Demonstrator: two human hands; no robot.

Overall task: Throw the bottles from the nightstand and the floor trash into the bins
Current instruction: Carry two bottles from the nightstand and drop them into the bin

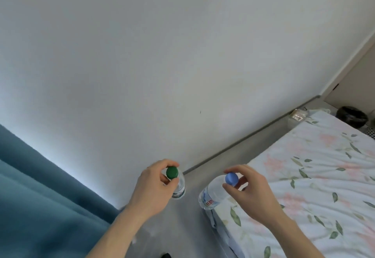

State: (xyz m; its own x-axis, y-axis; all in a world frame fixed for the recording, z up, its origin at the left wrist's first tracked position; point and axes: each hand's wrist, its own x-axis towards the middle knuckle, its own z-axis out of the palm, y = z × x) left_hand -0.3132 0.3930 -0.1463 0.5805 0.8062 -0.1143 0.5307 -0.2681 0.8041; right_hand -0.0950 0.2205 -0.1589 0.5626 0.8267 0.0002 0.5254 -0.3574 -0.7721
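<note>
My left hand [151, 188] grips a clear plastic bottle with a green cap [172, 172] by its neck, the bottle hanging down over the grey floor. My right hand [250, 189] pinches the neck of a second clear bottle with a blue cap [231, 178]; its body [209, 196] with a red and blue label hangs beside the bed's corner. A black bin [352, 116] lined with a dark bag stands on the floor at the far right, past the bed. A pale bin or bag [297, 117] with crumpled contents sits by the wall near it.
A bed with a floral sheet [314, 176] fills the right side. A white wall [162, 65] runs ahead, with a narrow strip of grey floor [233, 156] between it and the bed. A teal curtain [40, 197] hangs at the left. A door frame [349, 71] is far right.
</note>
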